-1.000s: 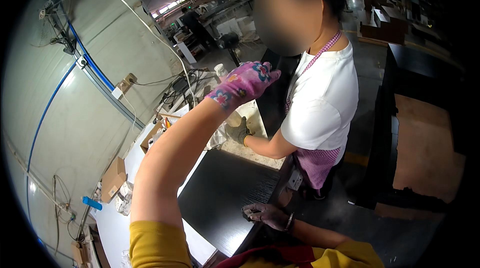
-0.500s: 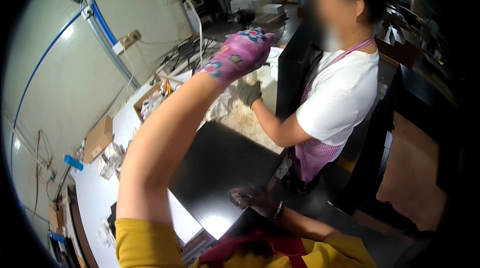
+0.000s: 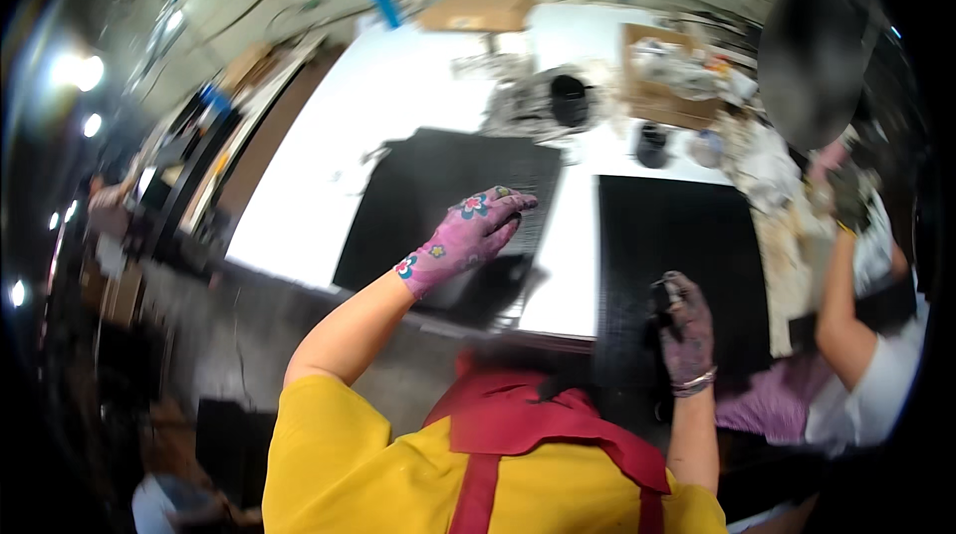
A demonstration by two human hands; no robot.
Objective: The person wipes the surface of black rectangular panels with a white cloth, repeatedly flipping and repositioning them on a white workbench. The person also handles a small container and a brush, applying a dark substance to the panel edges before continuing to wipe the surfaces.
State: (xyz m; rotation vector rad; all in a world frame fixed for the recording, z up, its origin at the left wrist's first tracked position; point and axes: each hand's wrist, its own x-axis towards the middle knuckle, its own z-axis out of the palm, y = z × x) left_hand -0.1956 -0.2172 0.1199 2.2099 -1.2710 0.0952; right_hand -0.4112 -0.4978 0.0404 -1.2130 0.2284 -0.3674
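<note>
Panel handling is apparently proceeding: the left hand (image 3: 460, 240), half-open, seemingly empty, is hanging over a black panel (image 3: 398, 201) at eleven o'clock, the curled right hand (image 3: 687, 330), contents unclear, over a second panel (image 3: 677, 225) at one o'clock, any lift calling for edge grips.

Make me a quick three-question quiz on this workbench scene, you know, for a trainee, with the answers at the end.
1. Multiple choice: which hand wears the bright pink flowered glove?
A) left
B) right
C) both
2. True or false: the blue cylinder is to the right of the closed cardboard box at the far edge of the table.
3. Fill in the blank: in the picture, the right hand is over the right-hand black ____.

Key:
1. A, the left hand.
2. False: the blue cylinder is to the left of the closed cardboard box.
3. Panel: the right-hand black panel.
</note>
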